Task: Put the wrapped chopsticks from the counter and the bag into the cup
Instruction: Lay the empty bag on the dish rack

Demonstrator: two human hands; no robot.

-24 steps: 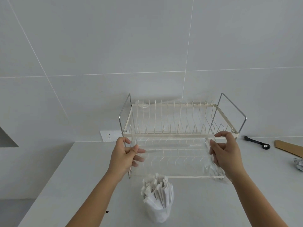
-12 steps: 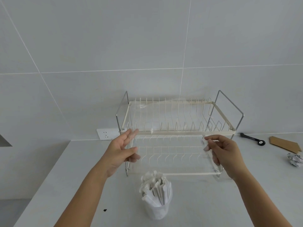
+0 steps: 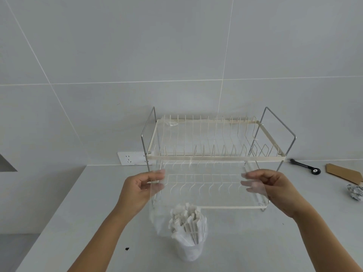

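The left hand (image 3: 140, 188) and right hand (image 3: 274, 186) each pinch a side of a clear plastic bag (image 3: 204, 185), which looks empty, stretched over the white cup (image 3: 189, 250) of paper-wrapped chopsticks (image 3: 187, 220) on the grey worktop (image 3: 78, 222). Judged: check the bag's corners, then set it aside. No legible writing.

Two bare forearms come up from the bottom edge of the head view, each ending in a bare hand. The left hand (image 3: 140, 188) and the right hand (image 3: 274, 188) carry no glove, ring, watch or bracelet. No sleeve shows on either arm up to the frame edge. The nails look short and unpainted, though the fingertips are blurred behind clear film. Nothing else of the person is in view.
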